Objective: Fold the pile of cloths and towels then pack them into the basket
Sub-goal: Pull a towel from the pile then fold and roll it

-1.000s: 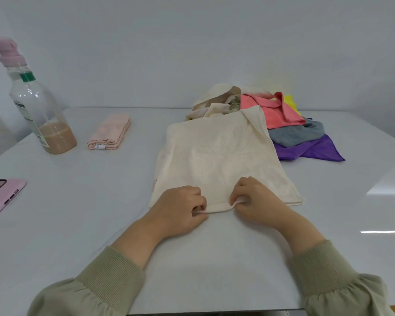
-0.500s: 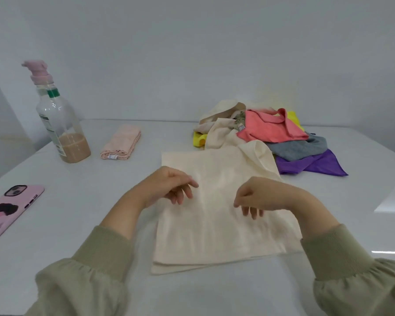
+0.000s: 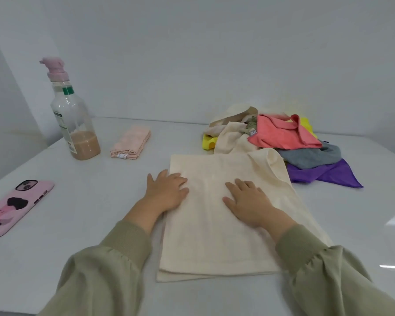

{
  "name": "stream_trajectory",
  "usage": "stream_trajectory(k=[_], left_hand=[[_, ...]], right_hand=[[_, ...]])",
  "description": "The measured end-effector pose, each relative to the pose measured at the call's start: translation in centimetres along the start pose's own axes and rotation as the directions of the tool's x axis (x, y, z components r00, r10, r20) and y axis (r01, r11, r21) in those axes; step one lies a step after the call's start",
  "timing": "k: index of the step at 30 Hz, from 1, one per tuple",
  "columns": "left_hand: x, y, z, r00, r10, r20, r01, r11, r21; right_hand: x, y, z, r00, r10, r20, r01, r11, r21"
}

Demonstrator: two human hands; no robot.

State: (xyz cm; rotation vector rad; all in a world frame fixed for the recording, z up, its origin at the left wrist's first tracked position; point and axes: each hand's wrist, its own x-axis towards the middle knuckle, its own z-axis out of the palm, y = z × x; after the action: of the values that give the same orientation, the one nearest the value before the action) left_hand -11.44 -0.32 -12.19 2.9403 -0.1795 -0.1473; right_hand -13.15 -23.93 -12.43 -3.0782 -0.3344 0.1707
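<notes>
Two hands are being pressed flat, fingers straight, on a folded cream towel (image 3: 214, 236) lying mid-frame on the white surface (image 3: 89, 224): the left hand (image 3: 167, 192) at its left edge, the right hand (image 3: 246, 201) near its middle. Nothing is being gripped. A pile of coloured cloths (image 3: 283, 137) is lying upper right, touching the towel's far corner. A folded pink cloth (image 3: 131, 143), a pump bottle (image 3: 75, 124) and a pink phone (image 3: 16, 206) are being shown at left.
</notes>
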Motion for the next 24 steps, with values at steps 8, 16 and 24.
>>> stream_trajectory(k=[8,16,24], left_hand=[[1.7,5.1,-4.3,0.995,-0.097,0.009,0.089,0.943,0.321],[2.2,7.7,3.5,0.999,0.053,0.008,-0.054,0.997,0.057],[2.3,7.5,3.6,0.998,0.064,0.011,-0.065,0.993,0.099]], right_hand=[[-1.8,-1.8,-4.8,0.994,-0.106,0.001,0.102,0.960,0.260],[-0.4,2.3,-6.5,0.727,0.378,-0.574,-0.313,0.926,0.213],[2.3,6.0,-5.4,0.836,0.417,-0.357,-0.104,0.758,0.643]])
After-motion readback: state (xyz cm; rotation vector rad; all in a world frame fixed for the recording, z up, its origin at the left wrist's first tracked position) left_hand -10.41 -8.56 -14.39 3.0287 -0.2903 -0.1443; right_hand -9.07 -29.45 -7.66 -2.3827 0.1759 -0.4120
